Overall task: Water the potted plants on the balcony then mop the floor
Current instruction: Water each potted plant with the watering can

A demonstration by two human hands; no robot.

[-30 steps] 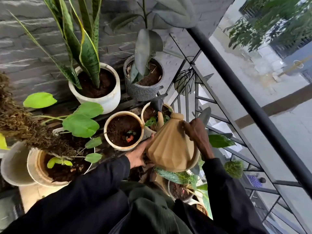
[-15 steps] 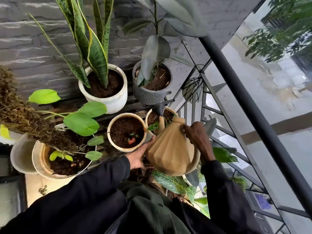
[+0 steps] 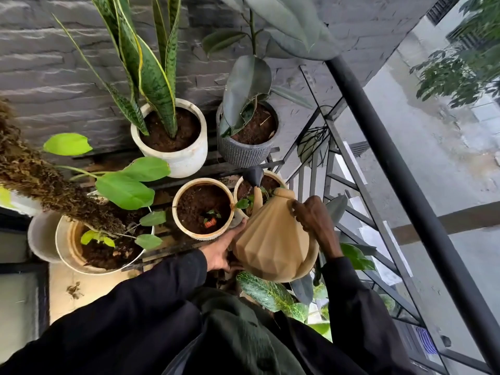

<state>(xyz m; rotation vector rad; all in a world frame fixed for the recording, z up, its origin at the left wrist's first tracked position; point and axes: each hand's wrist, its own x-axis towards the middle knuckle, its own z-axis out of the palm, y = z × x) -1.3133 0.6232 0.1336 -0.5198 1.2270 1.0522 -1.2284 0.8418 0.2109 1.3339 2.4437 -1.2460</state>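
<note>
Here, pots (image 3: 186,163) between brick wall (image 3: 54,77) and railing (image 3: 405,185)

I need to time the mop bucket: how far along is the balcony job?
Done: cannot tell which pots are already watered. In hand: right hand grips the watering can, left hand steadies it, rose over the small pot by the railing. Left: mopping; no mop visible.
</note>
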